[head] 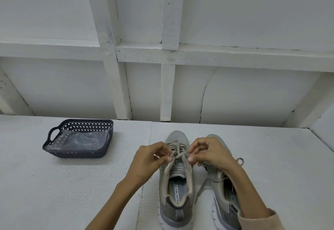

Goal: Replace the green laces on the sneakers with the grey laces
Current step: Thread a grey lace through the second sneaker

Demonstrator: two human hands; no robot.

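Note:
Two grey sneakers stand side by side on the white table, toes pointing away from me. The left sneaker (pixel 176 191) carries a grey lace (pixel 178 149) criss-crossed over its tongue. My left hand (pixel 150 159) pinches one end of that lace at the shoe's left eyelets. My right hand (pixel 207 153) pinches the other end at the right eyelets. The right sneaker (pixel 223 184) lies partly under my right forearm, with a grey lace (pixel 201 188) hanging loose down its inner side. No green lace shows.
A dark perforated plastic basket (pixel 54 139) with handles sits at the table's back left, holding a clear plastic bag (pixel 81 139). A white panelled wall rises right behind the table's far edge.

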